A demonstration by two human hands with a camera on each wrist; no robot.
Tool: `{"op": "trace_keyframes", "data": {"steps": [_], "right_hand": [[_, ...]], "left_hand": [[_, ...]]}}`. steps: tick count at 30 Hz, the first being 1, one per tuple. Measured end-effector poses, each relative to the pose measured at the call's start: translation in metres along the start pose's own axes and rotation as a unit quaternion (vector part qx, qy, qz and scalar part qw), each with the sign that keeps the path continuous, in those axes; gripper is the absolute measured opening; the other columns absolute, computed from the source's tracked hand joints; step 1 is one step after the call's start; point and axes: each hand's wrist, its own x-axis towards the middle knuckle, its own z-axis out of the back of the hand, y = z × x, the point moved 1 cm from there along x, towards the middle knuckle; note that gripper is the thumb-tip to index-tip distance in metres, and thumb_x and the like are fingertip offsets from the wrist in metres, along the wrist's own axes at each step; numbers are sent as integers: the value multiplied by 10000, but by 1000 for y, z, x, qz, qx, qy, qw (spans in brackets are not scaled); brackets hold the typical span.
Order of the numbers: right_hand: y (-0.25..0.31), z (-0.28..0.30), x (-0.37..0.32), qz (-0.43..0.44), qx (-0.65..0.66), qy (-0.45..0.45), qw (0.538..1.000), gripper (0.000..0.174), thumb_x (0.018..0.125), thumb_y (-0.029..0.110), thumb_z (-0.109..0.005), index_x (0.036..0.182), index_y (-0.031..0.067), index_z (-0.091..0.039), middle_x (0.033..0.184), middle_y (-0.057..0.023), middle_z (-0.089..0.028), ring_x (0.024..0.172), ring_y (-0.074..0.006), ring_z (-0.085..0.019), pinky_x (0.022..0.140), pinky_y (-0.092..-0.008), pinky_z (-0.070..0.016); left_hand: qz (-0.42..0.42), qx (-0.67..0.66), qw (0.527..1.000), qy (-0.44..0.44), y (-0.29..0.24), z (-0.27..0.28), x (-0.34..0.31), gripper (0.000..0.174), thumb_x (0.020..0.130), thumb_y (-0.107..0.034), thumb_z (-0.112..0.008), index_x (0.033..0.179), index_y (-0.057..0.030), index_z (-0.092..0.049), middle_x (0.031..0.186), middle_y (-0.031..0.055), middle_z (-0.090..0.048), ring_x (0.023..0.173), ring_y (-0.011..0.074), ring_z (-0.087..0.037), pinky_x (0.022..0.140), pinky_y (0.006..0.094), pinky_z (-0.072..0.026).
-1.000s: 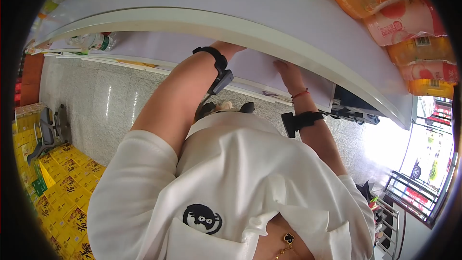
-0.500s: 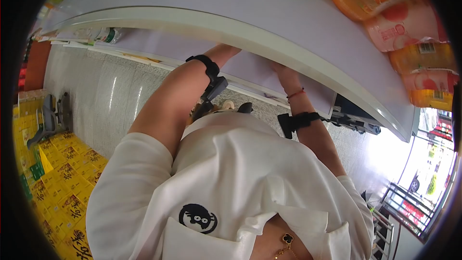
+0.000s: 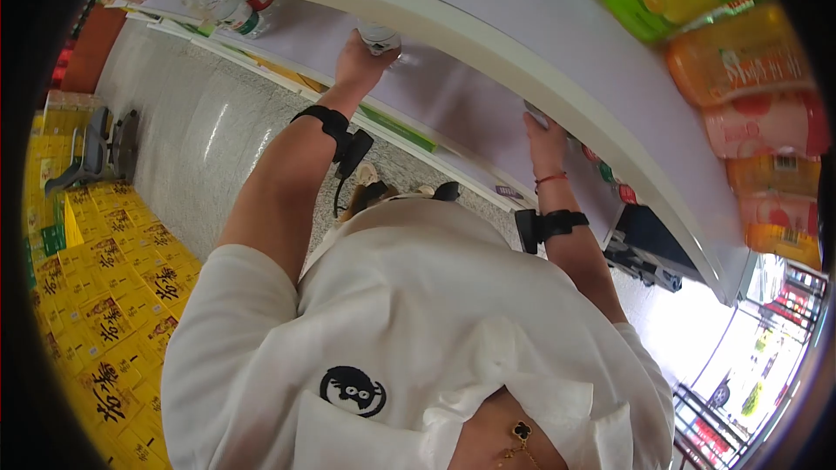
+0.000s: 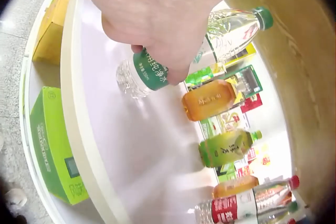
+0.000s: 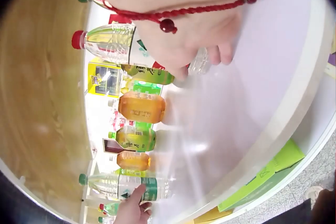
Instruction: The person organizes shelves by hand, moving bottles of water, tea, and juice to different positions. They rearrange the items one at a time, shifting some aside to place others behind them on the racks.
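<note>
Whereas a second earlier both hands had sat close together under the shelf's lip, the left hand (image 3: 359, 61) had since swung out along the white shelf (image 4: 136, 150) and gripped a green-labelled water bottle (image 4: 143, 74) lying on it. The right hand (image 5: 184, 35) curled round a red-capped clear bottle (image 5: 107, 43) beside the orange juice bottle (image 5: 140, 107), so each hand held one.

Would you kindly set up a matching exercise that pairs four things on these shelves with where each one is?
Things:
1. green-label water bottle
2. red-capped bottle
3. orange drink bottle
4. green carton

Places:
A. on the shelf below
B. gripped by the right hand
C. lying untouched on the white shelf
D. gripped by the left hand

Pairs: 1-D, 2-B, 3-C, 4-A.
</note>
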Motion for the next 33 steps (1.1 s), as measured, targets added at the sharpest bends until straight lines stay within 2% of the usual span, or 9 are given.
{"op": "trace_keyframes", "data": {"steps": [4,10,12,15,18,21,24,27,33], "right_hand": [[-11,-8,9,93,-85,-29,992,430,831,217,-704,1189,1,-599,968,-98,-652,676,-149,-586,614,-274,-494],[1,-8,11,58,-38,-50,996,703,813,180,-729,1383,51,-337,1311,-129,-501,980,-212,-602,701,-324,-524],[5,-6,15,-33,15,-32,999,766,816,206,-730,1409,62,-267,1378,-134,-423,1096,-234,-562,735,-352,-529],[10,-4,18,-83,1,-22,996,764,813,221,-738,1397,42,-279,1311,-149,-488,1042,-241,-590,732,-348,-535],[98,-2,3,-170,84,-52,981,747,819,232,-737,1377,23,-288,1223,-162,-547,985,-252,-614,716,-353,-540],[-11,-8,36,-37,-53,-65,996,713,827,241,-729,1353,11,-306,1148,-155,-583,919,-253,-628,690,-346,-540],[-15,-13,46,-113,-26,-89,989,662,841,236,-714,1327,6,-327,1134,-146,-586,883,-248,-627,674,-338,-538],[84,-15,25,-238,182,-101,948,648,841,217,-716,1327,27,-332,1117,-134,-593,844,-225,-623,663,-334,-537],[91,-30,43,-259,130,-62,955,564,814,187,-748,1278,73,-448,1056,-84,-621,795,-167,-616,612,-269,-520]], "left_hand": [[33,-9,993,-112,31,31,11,554,696,-329,-785,1070,-8,-532,1015,203,-653,971,384,-629,822,446,-505],[82,-38,984,-153,60,71,28,546,687,-285,-790,1077,-2,-531,1055,208,-632,999,389,-615,826,447,-498],[106,-34,981,-160,68,84,36,542,689,-277,-790,1077,0,-531,1064,210,-627,1006,389,-611,830,446,-495],[111,-54,975,-183,92,93,49,533,695,-271,-788,1077,2,-534,1076,213,-620,1017,388,-605,841,439,-491],[110,-64,968,-218,107,103,58,531,700,-271,-788,1085,-6,-536,1082,211,-614,1022,386,-600,847,434,-489],[133,-81,962,-225,114,117,63,525,706,-273,-785,1088,-13,-537,1092,203,-607,1022,384,-597,856,428,-485],[145,-91,958,-230,136,123,75,538,707,-278,-785,1109,-18,-540,1121,195,-595,1037,377,-591,866,424,-481],[126,-139,954,-236,150,123,81,583,703,-289,-789,1148,-19,-527,1145,191,-587,1052,366,-590,875,420,-479],[186,-147,942,-236,140,140,80,653,702,-294,-795,1195,-5,-478,1147,196,-585,1053,359,-593,876,414,-480]]}}
